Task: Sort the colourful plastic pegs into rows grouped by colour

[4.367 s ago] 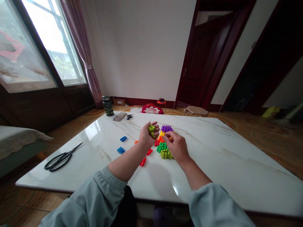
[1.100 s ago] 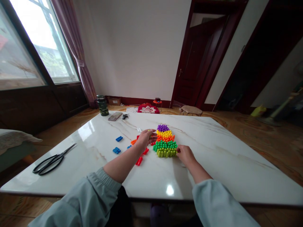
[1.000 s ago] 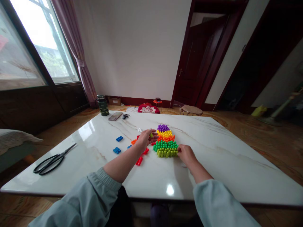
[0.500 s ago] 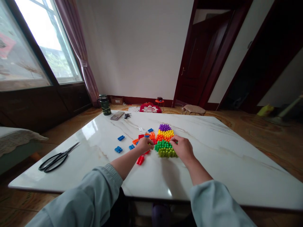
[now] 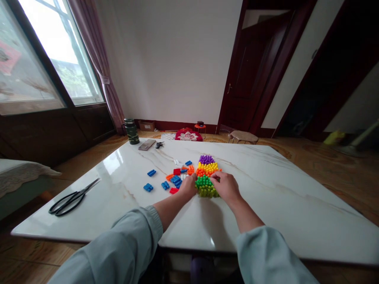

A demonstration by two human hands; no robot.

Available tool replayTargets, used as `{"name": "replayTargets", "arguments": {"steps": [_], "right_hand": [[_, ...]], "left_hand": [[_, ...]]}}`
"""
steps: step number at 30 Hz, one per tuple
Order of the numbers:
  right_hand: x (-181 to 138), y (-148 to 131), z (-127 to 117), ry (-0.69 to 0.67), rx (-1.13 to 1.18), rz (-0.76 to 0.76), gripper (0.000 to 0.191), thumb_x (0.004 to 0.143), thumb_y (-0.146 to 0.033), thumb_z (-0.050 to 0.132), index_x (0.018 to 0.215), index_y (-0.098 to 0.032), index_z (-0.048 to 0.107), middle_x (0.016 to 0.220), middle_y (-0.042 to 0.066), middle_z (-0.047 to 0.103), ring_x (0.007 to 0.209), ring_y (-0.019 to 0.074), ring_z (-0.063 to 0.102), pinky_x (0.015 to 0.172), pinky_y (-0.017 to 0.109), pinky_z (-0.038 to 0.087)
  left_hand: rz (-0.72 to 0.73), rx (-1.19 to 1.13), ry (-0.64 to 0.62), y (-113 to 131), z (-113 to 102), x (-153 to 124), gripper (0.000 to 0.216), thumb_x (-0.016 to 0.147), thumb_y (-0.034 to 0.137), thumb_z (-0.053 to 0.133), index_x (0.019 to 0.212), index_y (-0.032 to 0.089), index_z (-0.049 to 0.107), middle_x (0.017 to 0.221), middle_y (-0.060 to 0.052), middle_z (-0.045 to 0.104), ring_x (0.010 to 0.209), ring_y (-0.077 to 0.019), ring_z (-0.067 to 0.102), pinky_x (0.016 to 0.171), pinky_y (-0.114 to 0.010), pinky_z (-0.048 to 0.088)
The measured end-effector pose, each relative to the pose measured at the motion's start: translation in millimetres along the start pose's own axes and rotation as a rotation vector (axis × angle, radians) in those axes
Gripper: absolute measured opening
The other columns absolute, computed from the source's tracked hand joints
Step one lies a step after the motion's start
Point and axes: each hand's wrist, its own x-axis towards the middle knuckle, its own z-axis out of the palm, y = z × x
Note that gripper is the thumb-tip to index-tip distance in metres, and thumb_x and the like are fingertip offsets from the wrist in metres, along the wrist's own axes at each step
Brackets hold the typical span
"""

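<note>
In the head view, a block of small round-topped plastic pegs stands on the table, banded in purple (image 5: 206, 159), yellow (image 5: 207, 167), orange (image 5: 205, 172), green (image 5: 203, 181) and olive green (image 5: 208, 191). My left hand (image 5: 188, 187) is closed at the left edge of the green rows, its fingertips partly hidden. On the opposite side, my right hand (image 5: 226, 186) pinches the right edge of the green rows with thumb and forefinger. Loose blue pegs (image 5: 175, 180), red pegs (image 5: 177, 171) and orange pegs (image 5: 169, 177) lie in small groups left of my left hand.
Black-handled scissors (image 5: 74, 198) lie at the left of the white marbled table (image 5: 284, 197). Toward the back left are a camouflage flask (image 5: 131, 131), a phone-like flat object (image 5: 147, 144) and keys (image 5: 159, 145). A round stool (image 5: 243, 137) stands beyond the table.
My left hand has moved right, up to the left edge of the green rows, uncovering blue and white pieces behind it. My right hand has shifted slightly left along the block.
</note>
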Motion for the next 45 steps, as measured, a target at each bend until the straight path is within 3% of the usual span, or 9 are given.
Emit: {"name": "replayTargets", "arguments": {"steps": [8,11,15,19,23,29,36,41,45], "right_hand": [[0.1,-2.1,1.8,-0.014,0.001,-0.026,0.01,0.081,-0.024,0.062,0.078,-0.023,0.071,0.075,0.0,0.073,0.067,0.0142,0.065,0.063,0.022,0.042],[0.4,-7.6,5.5,-0.029,0.002,-0.035,0.01,0.081,-0.023,0.061,0.077,-0.023,0.071,0.076,0.0,0.073,0.067,0.014,0.065,0.063,0.022,0.042],[1.7,-22.6,12.4,-0.067,-0.017,-0.064,0.011,0.08,-0.023,0.061,0.077,-0.023,0.072,0.079,0.0,0.074,0.073,0.0148,0.065,0.064,0.023,0.042],[0.4,-42.0,23.1,-0.237,-0.074,-0.097,0.011,0.079,-0.024,0.063,0.081,-0.023,0.074,0.083,0.003,0.074,0.081,0.0179,0.067,0.067,0.024,0.044],[-8.5,-60.6,39.2,-0.472,-0.149,-0.129,0.015,0.069,-0.024,0.072,0.084,-0.024,0.074,0.09,0.005,0.074,0.087,0.0233,0.068,0.07,0.028,0.048],[-23.8,-86.8,71.7,-0.69,-0.068,-0.172,0.018,0.06,-0.021,0.078,0.077,-0.022,0.071,0.074,0.005,0.071,0.075,0.0238,0.07,0.065,0.029,0.051],[-14.8,-100.3,100.3,-0.595,-0.144,-0.158,0.048,0.071,-0.013,0.068,0.118,-0.011,0.059,0.109,0.018,0.069,0.104,0.0281,0.066,0.082,0.031,0.05],[-4.5,-86.4,104.6,-0.474,-0.093,-0.089,0.034,0.079,-0.016,0.06,0.113,-0.013,0.061,0.108,0.016,0.07,0.103,0.0261,0.066,0.081,0.03,0.048],[4.9,-77.1,109.3,-0.33,0.036,-0.06,0.037,0.078,-0.018,0.063,0.115,-0.016,0.06,0.103,0.011,0.07,0.1,0.0226,0.066,0.082,0.028,0.047]], "left_hand": [[-0.037,0.049,0.003,16.0,-5.7,-4.4,0.048,0.065,0.01,0.067,0.111,0.018,0.058,0.091,-0.005,0.068,0.085,-0.0201,0.064,0.069,-0.026,0.046],[-0.045,0.077,0.018,16.0,-18.6,-4.3,0.047,0.066,0.009,0.066,0.111,0.021,0.06,0.098,-0.004,0.068,0.092,-0.0202,0.064,0.072,-0.026,0.046],[-0.078,0.127,0.042,-2.2,-46.1,-3.9,0.028,0.073,0.013,0.061,0.098,0.023,0.068,0.104,-0.005,0.068,0.098,-0.0219,0.063,0.077,-0.028,0.046],[-0.11,0.177,0.016,-32.4,-66.4,-10.3,0.035,0.074,0.026,0.068,0.109,0.024,0.069,0.108,-0.008,0.067,0.103,-0.0266,0.061,0.084,-0.031,0.046],[-0.085,0.204,-0.051,-53.4,-65.6,-17.9,0.058,0.067,0.037,0.077,0.123,0.032,0.062,0.117,-0.007,0.063,0.109,-0.0275,0.058,0.09,-0.032,0.044],[-0.096,0.224,-0.055,-60.0,-53.2,-11.7,0.047,0.073,0.026,0.071,0.118,0.035,0.064,0.125,-0.008,0.056,0.117,-0.0306,0.051,0.095,-0.038,0.042],[-0.156,0.097,0.002,-68.9,-56.5,-5.6,0.04,0.069,0.013,0.067,0.107,0.026,0.068,0.114,-0.009,0.057,0.11,-0.0295,0.056,0.091,-0.036,0.044],[-0.231,-0.163,0.104,-80.5,-67.0,-4.6,0.023,0.069,0.007,0.064,0.089,0.019,0.068,0.097,-0.007,0.064,0.105,-0.0258,0.059,0.091,-0.035,0.046],[-0.298,-0.499,0.202,-78.3,-72.1,0.5,0.026,0.073,0.013,0.07,0.098,0.017,0.066,0.083,-0.003,0.064,0.09,-0.0204,0.066,0.083,-0.032,0.053]]}}
